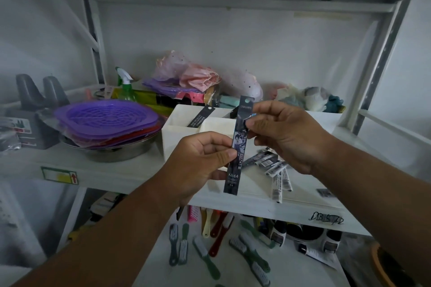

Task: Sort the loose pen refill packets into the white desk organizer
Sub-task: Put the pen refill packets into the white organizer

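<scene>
**Both hands hold one refill packet upright before the organizer**

At far left on the white shelf, two grey stands sit behind a stack of purple trays resting in a metal bowl. A green spray bottle stands behind them, beside a heap of pink and purple bags.

The left hand pinches the lower half of a long dark pen refill packet between thumb and curled fingers. The packet stands nearly upright in front of the white desk organizer, in which another dark packet leans in the left compartment.

The right hand pinches the held packet's upper part with thumb and forefinger. Under that hand, loose refill packets lie scattered on the shelf just beside the organizer. On the lower level, combs and brushes lie spread about.
</scene>
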